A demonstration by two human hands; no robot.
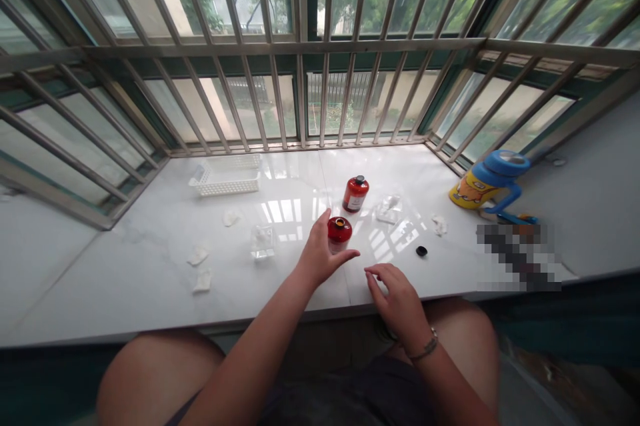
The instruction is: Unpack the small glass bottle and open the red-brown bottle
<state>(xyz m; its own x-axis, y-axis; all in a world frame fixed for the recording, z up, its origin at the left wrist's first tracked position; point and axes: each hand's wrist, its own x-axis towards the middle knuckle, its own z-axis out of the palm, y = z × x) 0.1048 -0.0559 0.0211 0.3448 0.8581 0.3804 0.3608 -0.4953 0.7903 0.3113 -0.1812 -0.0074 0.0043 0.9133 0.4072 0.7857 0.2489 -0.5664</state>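
An uncapped red bottle (340, 231) stands upright, its neck opening facing up. My left hand (320, 251) cups around its left and near sides. Its index finger stretches forward along the bottle and its thumb points right in front of the base; whether they touch it is hard to see. A black cap (421, 251) lies on the counter to the right. Close to the counter's front edge is my right hand (393, 289), its fingers bent and thumb drawn near the index finger. Anything inside that hand is hidden. Behind the uncapped bottle stands another red bottle (355, 194) with a black cap.
On the white counter (150, 279) are a white plastic basket (227, 185), a small clear container (263, 243), crumpled clear packaging (389, 209) and several white scraps (197, 254). A blue and yellow jug (483, 183) stands at the right, near a blurred-out patch. Metal bars (300, 49) line the windows.
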